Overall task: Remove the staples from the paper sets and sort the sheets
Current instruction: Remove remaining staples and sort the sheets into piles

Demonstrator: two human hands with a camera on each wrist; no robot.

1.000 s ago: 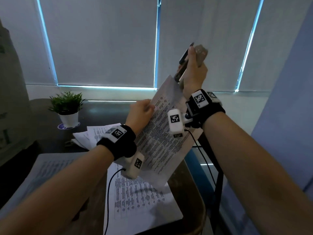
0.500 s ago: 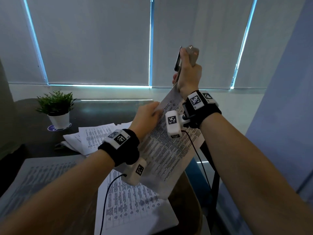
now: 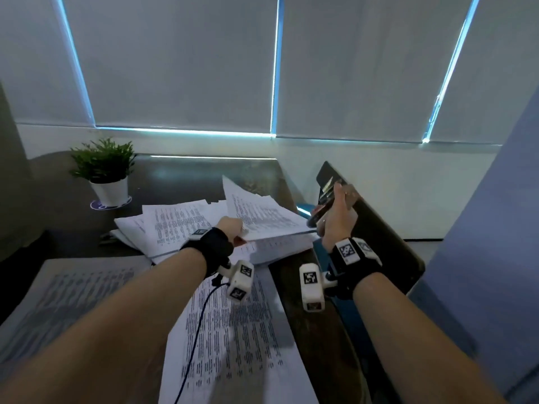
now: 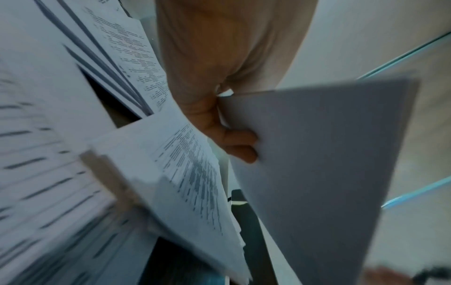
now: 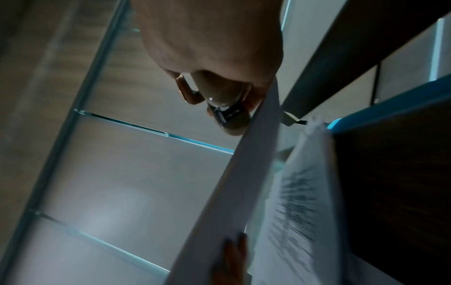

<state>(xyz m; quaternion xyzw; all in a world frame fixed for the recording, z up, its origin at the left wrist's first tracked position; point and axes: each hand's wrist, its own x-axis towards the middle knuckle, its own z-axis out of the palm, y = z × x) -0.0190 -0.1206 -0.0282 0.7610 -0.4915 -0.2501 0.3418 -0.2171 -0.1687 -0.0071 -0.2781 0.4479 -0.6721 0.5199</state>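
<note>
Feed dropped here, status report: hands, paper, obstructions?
Left hand pinches paper sheet above pile. Right hand grips staple remover. Nothing blocking.

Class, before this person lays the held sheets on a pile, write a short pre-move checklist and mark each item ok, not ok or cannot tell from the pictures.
1. Left hand has a firm hold on the held sheets: ok, thumb and fingers pinch their edge.
2. Right hand keeps the staple remover clear of the paper: ok in the head view, it is beside the sheets.
3. Staple fully out of the held sheets: cannot tell, the corner is not visible.
4. A pile is ready below: ok, the far pile lies on the table under the held sheets.
5. Sheets match that pile: cannot tell, the print is too blurred.
</note>
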